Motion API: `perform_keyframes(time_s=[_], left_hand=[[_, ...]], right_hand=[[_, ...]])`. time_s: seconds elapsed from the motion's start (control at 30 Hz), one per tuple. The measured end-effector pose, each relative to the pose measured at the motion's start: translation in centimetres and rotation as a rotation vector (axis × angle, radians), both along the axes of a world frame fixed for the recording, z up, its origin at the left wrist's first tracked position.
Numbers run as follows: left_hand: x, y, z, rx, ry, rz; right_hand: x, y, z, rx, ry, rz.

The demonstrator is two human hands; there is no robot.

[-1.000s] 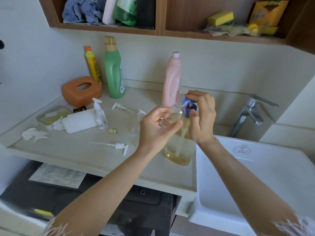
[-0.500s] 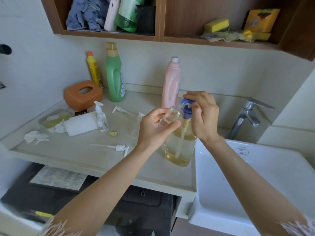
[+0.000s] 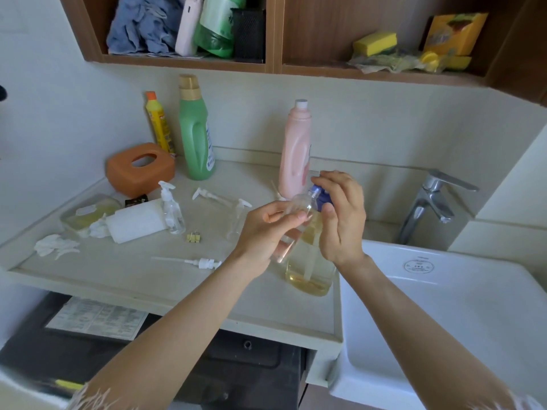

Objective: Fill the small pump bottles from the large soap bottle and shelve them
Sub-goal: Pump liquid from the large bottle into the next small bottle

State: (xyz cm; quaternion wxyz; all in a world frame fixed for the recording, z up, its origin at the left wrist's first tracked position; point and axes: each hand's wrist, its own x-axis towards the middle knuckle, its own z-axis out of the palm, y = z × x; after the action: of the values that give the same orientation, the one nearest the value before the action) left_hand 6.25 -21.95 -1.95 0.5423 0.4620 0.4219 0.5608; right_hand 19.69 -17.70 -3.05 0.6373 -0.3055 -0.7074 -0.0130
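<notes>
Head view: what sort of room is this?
Probably a home laundry or utility corner: a deep white sink with a chrome faucet beside a counter, detergent bottles against the wall, and sponges on a wooden shelf above.

The soap bottle (image 3: 307,270) and small bottle (image 3: 299,208) are clear, glossy plastic. The worktop (image 3: 118,270) looks matt and stone-like, the sink (image 3: 444,306) glossy white ceramic, the tap (image 3: 429,202) shiny metal. The shelf (image 3: 275,34) is matt wood, holding a crumpled blue cloth (image 3: 142,25) and porous sponge (image 3: 374,42).
</notes>
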Motion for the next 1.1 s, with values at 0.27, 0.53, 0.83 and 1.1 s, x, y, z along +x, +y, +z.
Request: perform_keyframes(time_s=[0.27, 0.53, 0.83, 1.1], left_hand=[[-0.9, 1.3, -1.2, -0.187, -0.157, -0.197], [-1.6, 0.5, 0.0, -0.113, 0.036, -0.121], [-6.3, -1.9, 2.7, 0.069, -0.2, -0.243], [-5.5, -4.4, 6.2, 0.263, -0.119, -0.493]], right_hand=[[0.0, -0.9, 0.2, -0.136, -0.042, -0.083], [0.9, -2.1, 2.5, -0.226, -0.052, 0.012], [0.5, -2.2, 3.0, -0.251, -0.062, -0.017], [0.5, -2.0, 2.9, -0.249, -0.078, -0.033]])
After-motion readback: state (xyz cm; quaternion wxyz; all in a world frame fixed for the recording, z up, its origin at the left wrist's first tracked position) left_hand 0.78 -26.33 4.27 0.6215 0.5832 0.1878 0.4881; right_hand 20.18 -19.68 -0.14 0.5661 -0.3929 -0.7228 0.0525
